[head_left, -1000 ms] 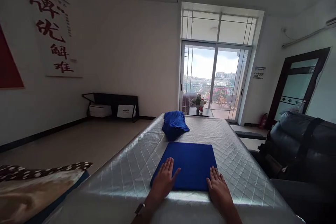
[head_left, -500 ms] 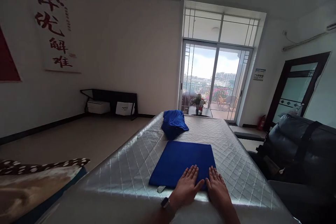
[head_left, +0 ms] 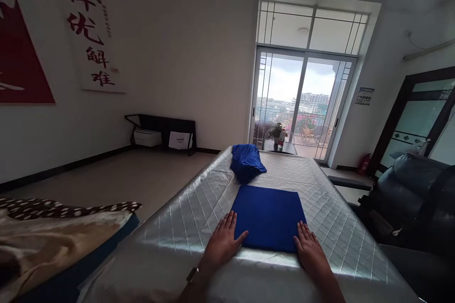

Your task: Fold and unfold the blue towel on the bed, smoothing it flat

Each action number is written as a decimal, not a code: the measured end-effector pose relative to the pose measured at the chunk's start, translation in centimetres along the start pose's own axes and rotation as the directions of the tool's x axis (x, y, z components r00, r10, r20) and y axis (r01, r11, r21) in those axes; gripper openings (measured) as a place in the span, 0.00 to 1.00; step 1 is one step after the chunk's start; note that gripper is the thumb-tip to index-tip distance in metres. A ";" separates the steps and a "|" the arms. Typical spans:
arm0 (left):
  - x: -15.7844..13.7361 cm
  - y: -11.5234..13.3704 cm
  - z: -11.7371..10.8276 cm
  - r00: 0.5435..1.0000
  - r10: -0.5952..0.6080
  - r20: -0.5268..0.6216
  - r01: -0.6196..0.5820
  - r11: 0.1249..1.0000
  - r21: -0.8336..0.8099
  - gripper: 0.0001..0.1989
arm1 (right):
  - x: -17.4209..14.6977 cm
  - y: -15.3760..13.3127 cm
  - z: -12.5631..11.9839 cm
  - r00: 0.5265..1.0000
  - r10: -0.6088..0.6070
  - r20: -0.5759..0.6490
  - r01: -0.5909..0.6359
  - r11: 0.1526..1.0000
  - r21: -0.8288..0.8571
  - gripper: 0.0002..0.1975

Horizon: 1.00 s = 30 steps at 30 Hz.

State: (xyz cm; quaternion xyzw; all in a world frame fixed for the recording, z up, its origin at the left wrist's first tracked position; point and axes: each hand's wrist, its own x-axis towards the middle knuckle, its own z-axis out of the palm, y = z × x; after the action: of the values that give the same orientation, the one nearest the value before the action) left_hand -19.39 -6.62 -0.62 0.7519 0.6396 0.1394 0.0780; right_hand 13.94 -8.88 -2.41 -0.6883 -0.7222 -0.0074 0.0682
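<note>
A flat, neatly folded blue cloth [head_left: 268,218] lies on the silver quilted table cover [head_left: 185,215]. My left hand [head_left: 223,239] rests at its near left corner, fingers stretched out and thumb over the edge. At the near right corner my right hand [head_left: 310,244] lies with fingers extended along the side. Neither hand grips anything; both touch the fabric's edges. Just beyond the folded cloth sits a crumpled blue cloth bundle [head_left: 247,163], apart from my hands.
On the right stands a black leather chair [head_left: 419,199]. A patterned blanket [head_left: 67,232] lies at lower left. Past the table's far end are a small table [head_left: 279,147] with a bottle [head_left: 281,139] and glass sliding doors [head_left: 302,99]. A black bench [head_left: 159,128] stands against the wall.
My left hand has moved left, from on top of the folded cloth to its left corner. The right hand has shifted to the right edge. The view has turned slightly left.
</note>
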 end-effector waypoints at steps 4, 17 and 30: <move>-0.1 0.3 -0.3 1.000 -0.003 -0.010 0.003 1.000 -0.016 0.51 | 0.0 -0.2 -0.2 0.999 0.035 -0.005 -0.035 0.999 -0.013 0.31; -0.7 0.2 -1.2 0.999 0.018 -0.027 -0.019 0.999 -0.041 0.56 | -0.7 -1.2 -1.8 0.997 0.043 -0.057 -0.042 0.999 0.015 0.31; -0.7 0.2 -1.2 1.000 0.004 -0.014 -0.005 0.999 -0.034 0.58 | 3.5 -1.1 -3.7 0.999 -0.008 -0.044 0.011 0.998 0.062 0.32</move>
State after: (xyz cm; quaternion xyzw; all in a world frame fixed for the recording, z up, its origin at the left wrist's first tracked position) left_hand -19.64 -7.39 0.56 0.7509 0.6360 0.1557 0.0860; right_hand 13.02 -5.81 1.77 -0.6820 -0.7238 -0.0005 0.1052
